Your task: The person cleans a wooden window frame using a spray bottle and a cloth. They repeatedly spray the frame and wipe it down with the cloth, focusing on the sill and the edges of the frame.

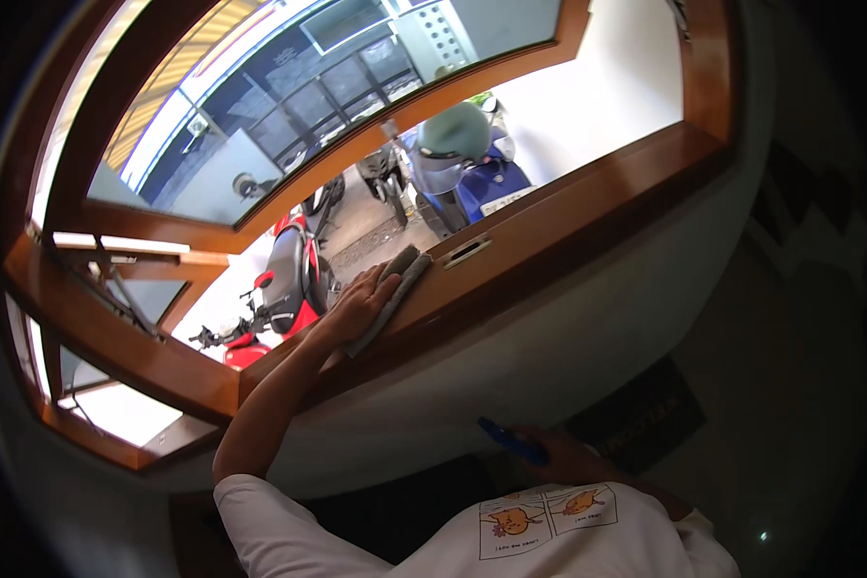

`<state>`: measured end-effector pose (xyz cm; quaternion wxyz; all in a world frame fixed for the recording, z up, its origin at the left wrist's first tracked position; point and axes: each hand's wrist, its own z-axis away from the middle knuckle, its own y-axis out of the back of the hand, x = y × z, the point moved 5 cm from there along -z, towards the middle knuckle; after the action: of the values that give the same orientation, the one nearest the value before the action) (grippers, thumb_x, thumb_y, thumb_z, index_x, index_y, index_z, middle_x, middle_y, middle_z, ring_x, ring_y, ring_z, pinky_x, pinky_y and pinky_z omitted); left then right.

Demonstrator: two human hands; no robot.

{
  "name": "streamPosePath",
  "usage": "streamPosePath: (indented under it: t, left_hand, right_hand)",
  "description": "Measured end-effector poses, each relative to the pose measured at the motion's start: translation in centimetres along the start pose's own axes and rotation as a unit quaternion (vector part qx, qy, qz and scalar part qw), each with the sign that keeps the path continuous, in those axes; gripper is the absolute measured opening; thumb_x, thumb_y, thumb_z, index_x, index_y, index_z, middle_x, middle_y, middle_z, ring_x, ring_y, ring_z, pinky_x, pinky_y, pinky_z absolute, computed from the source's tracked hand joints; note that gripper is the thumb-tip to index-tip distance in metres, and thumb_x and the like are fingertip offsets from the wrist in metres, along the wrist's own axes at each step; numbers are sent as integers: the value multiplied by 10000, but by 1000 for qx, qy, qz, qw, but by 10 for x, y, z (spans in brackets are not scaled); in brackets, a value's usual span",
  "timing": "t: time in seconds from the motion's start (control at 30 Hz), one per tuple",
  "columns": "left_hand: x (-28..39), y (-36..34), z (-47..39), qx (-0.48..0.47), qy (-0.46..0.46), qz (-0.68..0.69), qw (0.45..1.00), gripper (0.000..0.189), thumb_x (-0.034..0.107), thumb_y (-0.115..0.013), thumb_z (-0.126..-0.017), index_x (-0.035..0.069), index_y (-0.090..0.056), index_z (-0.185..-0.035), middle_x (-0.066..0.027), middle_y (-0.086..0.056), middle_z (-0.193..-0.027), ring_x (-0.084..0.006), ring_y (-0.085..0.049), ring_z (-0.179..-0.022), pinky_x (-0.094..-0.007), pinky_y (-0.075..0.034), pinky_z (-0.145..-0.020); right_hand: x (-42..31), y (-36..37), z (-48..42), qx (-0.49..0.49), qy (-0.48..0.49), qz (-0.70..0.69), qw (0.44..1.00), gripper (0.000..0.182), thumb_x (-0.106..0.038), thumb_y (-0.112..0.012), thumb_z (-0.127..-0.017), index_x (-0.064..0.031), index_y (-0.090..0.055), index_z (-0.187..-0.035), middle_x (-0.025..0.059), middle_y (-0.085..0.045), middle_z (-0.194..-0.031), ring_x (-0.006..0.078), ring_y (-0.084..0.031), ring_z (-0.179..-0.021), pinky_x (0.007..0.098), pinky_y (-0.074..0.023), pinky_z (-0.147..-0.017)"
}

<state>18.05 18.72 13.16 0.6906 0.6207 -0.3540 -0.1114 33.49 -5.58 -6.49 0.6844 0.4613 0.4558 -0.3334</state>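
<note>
My left hand [361, 303] presses a folded grey cloth [399, 287] onto the wooden window sill [535, 231]. Just right of the cloth, a metal latch plate [467, 253] is set into the sill. Low in the view, close to my body, my right hand [560, 455] holds a blue object [513, 441]; its exact kind is hard to tell in the shade. Above the sill, a wood-framed glass window sash [404, 112] stands swung outward.
Side window frames with metal stays [126, 296] are at the left. Outside stand a red and black motorcycle [292, 274] and a blue scooter [488, 184] with a green helmet [455, 130]. A dark doormat [643, 415] lies on the floor at the lower right.
</note>
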Motion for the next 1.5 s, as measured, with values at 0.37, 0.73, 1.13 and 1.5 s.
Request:
streamPosePath:
  t: [0.37,0.73,1.13,1.5]
  left_hand:
    - [174,-76,-165,-41,-108,15,993,688,518,-305,-907,-16,-290,-1341,-235,-347,-1349,-319,-296,-1285,-347,-219,-1060]
    - [310,-129,-276,-51,-225,-21,973,723,631,-320,-841,145,-292,-1376,-240,-436,-1259,-392,-409,-1186,-416,-316,-991]
    - [308,-117,-211,42,-272,-117,954,780,676,-400,-784,227,-231,-1399,-203,-186,-1434,-378,-141,-1333,-529,-144,-1058]
    - [224,-74,25,-113,-344,123,924,751,318,-619,-811,23,-213,-1369,-249,-245,-1392,-397,-309,-1256,-429,-285,-1038]
  right_hand:
    - [70,80,54,173,-8,-54,983,613,-176,-612,-761,-184,-367,-1323,99,-603,-848,220,-612,-746,337,-473,-701]
    - [104,132,92,238,-79,-62,966,637,-218,-589,-770,-195,-315,-1344,104,-592,-871,252,-619,-763,368,-480,-708]
    - [66,119,90,305,-48,-55,950,579,-201,-577,-813,-164,-332,-1337,78,-576,-829,185,-598,-723,317,-469,-684]
    - [-53,141,100,426,223,-158,863,717,-101,-580,-812,-96,-162,-1395,111,-472,-1171,142,-505,-899,315,-443,-778]
